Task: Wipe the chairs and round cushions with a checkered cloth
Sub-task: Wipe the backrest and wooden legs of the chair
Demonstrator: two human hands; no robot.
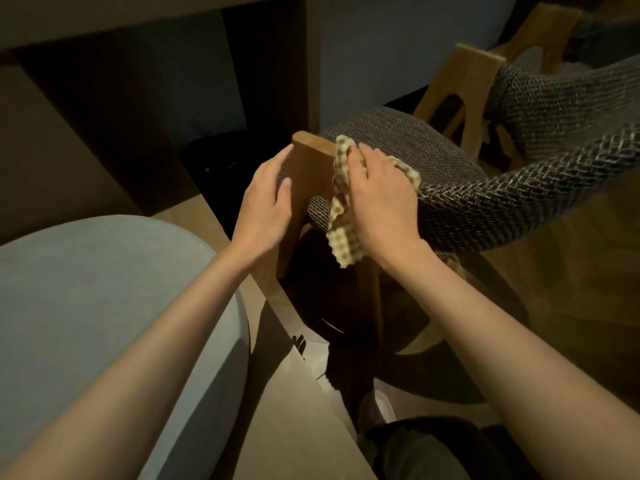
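Pale blue round cushion [104,306] lies well left of the wooden post [306,181], lower down. Against the post's left side rests the left grip [266,206], fingers near straight, holding nothing. Just right of the post, the checkered cloth [344,244] hangs bunched. The right grip [381,195] curls over it, pressing it onto the chair backrest [485,202]. Cloth prob. light & limp, so hold it wadded in the palm w/ the tail tucked.

The checkered cloth [341,216] is partly covered by the right hand [381,199]. The chair backrest [540,188] is cut off at the right edge, the pale round cushion [104,306] at the left.
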